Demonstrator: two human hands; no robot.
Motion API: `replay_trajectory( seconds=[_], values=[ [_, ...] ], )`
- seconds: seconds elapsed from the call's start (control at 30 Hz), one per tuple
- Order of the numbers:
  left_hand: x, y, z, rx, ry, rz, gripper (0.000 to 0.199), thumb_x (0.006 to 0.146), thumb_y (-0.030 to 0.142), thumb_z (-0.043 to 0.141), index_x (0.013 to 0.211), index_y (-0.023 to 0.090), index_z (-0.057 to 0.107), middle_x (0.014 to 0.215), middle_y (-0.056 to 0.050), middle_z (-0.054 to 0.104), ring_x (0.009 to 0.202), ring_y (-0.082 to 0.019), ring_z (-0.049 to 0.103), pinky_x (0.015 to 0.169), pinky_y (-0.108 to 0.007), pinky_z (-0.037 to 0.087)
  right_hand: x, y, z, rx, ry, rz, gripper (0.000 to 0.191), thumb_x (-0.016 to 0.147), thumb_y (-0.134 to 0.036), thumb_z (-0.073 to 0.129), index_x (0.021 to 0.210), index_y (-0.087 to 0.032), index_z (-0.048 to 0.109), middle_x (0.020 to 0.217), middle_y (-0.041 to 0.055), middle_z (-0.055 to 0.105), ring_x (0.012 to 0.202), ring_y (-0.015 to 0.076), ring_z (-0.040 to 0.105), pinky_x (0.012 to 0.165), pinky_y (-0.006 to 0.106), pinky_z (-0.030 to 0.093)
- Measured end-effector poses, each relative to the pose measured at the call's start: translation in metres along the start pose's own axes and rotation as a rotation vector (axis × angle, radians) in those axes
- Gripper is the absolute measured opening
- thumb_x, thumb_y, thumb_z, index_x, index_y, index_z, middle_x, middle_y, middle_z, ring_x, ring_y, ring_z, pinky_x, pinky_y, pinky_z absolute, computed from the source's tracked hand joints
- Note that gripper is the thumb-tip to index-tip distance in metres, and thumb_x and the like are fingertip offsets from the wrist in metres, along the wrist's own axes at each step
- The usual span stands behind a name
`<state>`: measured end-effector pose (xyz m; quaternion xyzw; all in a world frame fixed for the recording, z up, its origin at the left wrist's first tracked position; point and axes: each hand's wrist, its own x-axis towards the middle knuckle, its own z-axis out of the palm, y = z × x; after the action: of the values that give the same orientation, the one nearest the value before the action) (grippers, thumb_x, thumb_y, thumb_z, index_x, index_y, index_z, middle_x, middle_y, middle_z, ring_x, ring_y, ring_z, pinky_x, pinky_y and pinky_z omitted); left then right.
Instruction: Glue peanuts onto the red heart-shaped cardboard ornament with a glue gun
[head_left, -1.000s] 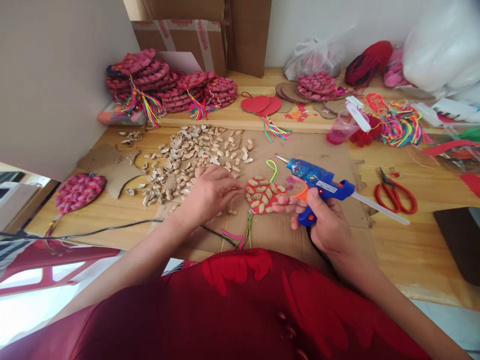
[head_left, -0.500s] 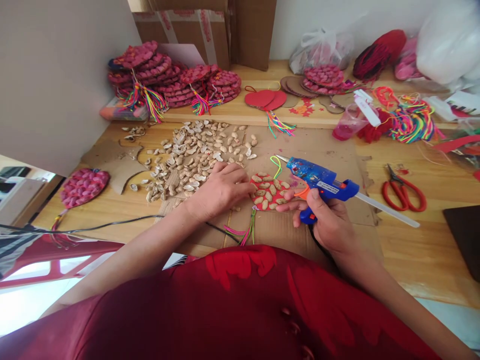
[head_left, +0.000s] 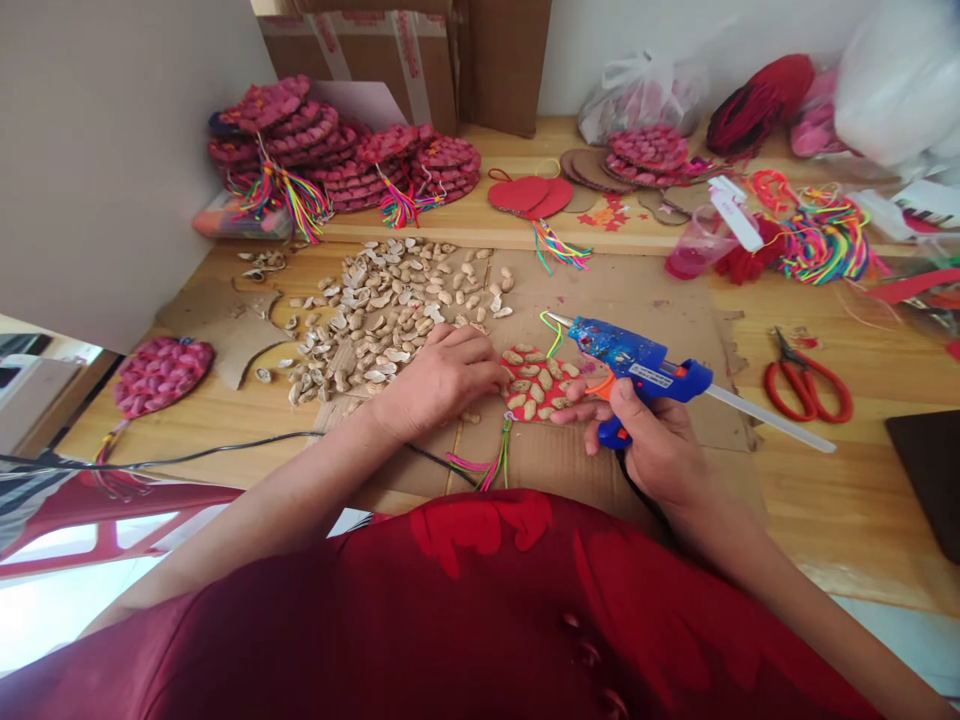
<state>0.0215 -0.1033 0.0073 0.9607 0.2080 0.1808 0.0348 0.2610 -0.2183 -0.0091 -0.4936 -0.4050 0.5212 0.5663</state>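
My right hand (head_left: pixel 660 440) is wrapped round the handle of a blue hot glue gun (head_left: pixel 622 348), its nozzle pointing left and a clear glue stick (head_left: pixel 772 415) jutting from the back. Below the nozzle lies a red disc (head_left: pixel 517 408) covered with several peanuts (head_left: pixel 545 379). A yellow-green cord loop (head_left: pixel 555 340) sits at its top, a pink and green tassel (head_left: pixel 496 465) at its bottom. My left hand (head_left: pixel 454 380) rests at the disc's left edge, fingers bent and closed together; whatever is under the fingertips is hidden. Right fingertips lie near the disc's lower right edge.
A heap of peanuts and shells (head_left: pixel 390 310) spreads over the cardboard sheet (head_left: pixel 630 280). Red-handled scissors (head_left: pixel 806 380) lie at right. Pink shell-covered discs (head_left: pixel 322 150) are stacked behind; another pink disc (head_left: pixel 163 375) lies left. A black cable (head_left: pixel 225 447) crosses the front.
The view has shifted very slightly. Both hands and the glue gun stay practically where they were, with the peanut-covered disc unmoved.
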Motion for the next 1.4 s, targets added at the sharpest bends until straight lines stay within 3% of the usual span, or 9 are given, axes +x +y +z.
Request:
replay_trajectory(
  seconds=[0.3,0.63,1.03,1.4],
  values=[
    [0.011,-0.014,-0.003,-0.062,0.035,-0.196,0.016,0.097,0.03,0.062,0.096,0.021,0.075,0.094,-0.005,0.072,0.096,-0.023,0.061,0.086,-0.037,0.04,0.001,-0.001,0.001,0.03,0.006,0.026,0.022,0.091,-0.046,0.066,0.093,-0.024,0.068,0.102,0.0064,0.075,0.075,0.0209,0.076,0.042,0.024,0.048],
    [0.022,-0.011,-0.006,-0.04,0.0,-0.155,0.017,0.098,0.029,0.061,0.102,0.023,0.077,0.095,-0.005,0.072,0.095,-0.023,0.061,0.085,-0.038,0.038,0.002,0.001,0.001,0.046,0.005,0.04,0.023,0.092,-0.045,0.066,0.094,-0.022,0.066,0.099,0.0057,0.073,0.073,0.0195,0.075,0.042,0.023,0.048],
    [0.037,-0.017,0.011,-0.026,0.007,-0.077,0.025,0.097,0.017,0.058,0.104,0.029,0.079,0.094,-0.004,0.069,0.094,-0.022,0.059,0.084,-0.038,0.037,0.002,0.003,-0.001,0.033,0.009,0.065,0.027,0.09,-0.049,0.066,0.095,-0.023,0.065,0.103,0.007,0.075,0.074,0.0203,0.076,0.042,0.023,0.048],
    [0.05,-0.016,0.014,-0.061,-0.078,-0.217,0.014,0.093,0.027,0.066,0.093,0.022,0.079,0.09,-0.007,0.071,0.094,-0.024,0.061,0.085,-0.038,0.042,0.003,0.005,-0.001,0.02,-0.016,0.049,0.024,0.093,-0.047,0.063,0.095,-0.023,0.068,0.101,0.0065,0.075,0.077,0.02,0.076,0.042,0.022,0.049]
  ],
)
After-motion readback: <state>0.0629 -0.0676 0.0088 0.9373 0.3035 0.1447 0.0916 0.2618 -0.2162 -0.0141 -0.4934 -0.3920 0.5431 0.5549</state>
